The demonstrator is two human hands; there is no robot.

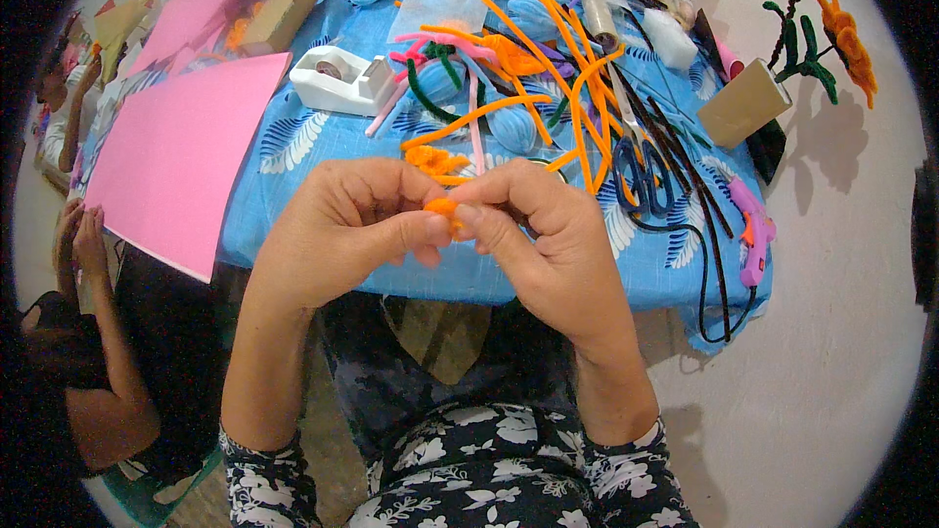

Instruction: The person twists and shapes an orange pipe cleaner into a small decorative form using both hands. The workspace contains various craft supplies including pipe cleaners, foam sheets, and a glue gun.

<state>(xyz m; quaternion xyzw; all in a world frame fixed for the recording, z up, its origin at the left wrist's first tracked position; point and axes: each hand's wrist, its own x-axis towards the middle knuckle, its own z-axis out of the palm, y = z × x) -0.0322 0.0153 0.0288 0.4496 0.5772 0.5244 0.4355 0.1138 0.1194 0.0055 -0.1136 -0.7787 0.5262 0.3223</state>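
Note:
Both my hands meet above the near edge of the table. My left hand (347, 230) and my right hand (538, 230) pinch a small orange pipe cleaner piece (445, 208) between thumbs and fingertips; most of it is hidden by my fingers. Just beyond my hands lies a curled orange pipe cleaner bit (435, 161) on the blue patterned tablecloth (323, 137). Further back spreads a loose heap of pipe cleaners (533, 59) in orange, pink, green and black.
A white tape dispenser (342, 78) and a large pink sheet (176, 156) lie left. Blue-handled scissors (641, 176) and a pink glue gun (751, 225) with black cord lie right. A pipe cleaner flower (827, 39) stands in a block far right. Another person (88, 352) sits lower left.

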